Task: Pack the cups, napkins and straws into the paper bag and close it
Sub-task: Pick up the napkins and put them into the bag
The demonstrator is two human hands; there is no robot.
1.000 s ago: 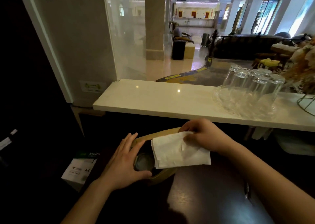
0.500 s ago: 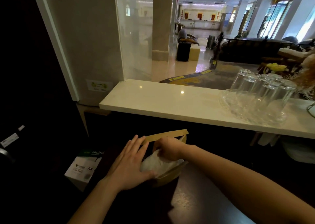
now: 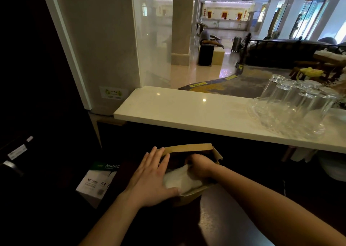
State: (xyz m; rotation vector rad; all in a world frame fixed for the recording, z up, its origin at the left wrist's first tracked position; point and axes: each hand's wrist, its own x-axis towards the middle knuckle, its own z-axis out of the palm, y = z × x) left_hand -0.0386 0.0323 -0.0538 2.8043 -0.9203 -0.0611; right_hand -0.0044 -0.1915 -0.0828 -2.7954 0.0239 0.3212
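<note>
A brown paper bag [image 3: 189, 148] stands open on the dark counter just below the white ledge. My left hand [image 3: 151, 178] lies flat against the bag's left rim, fingers spread, holding the mouth apart. My right hand [image 3: 201, 166] is down inside the bag's mouth, fingers closed on the white napkins [image 3: 177, 180], which are pushed in and crumpled over whatever is below. No cup or straw can be seen; the napkins hide the bag's inside.
A white stone ledge [image 3: 187, 110] runs above the bag, with several upturned clear glasses [image 3: 295, 107] on a glass tray at the right. A box of A4 paper [image 3: 97, 182] sits low at the left. The dark counter [image 3: 224, 223] extends toward me.
My right hand has carried the napkins from above the bag down into its mouth, covering the cup lid that showed before. The left hand stayed on the rim.
</note>
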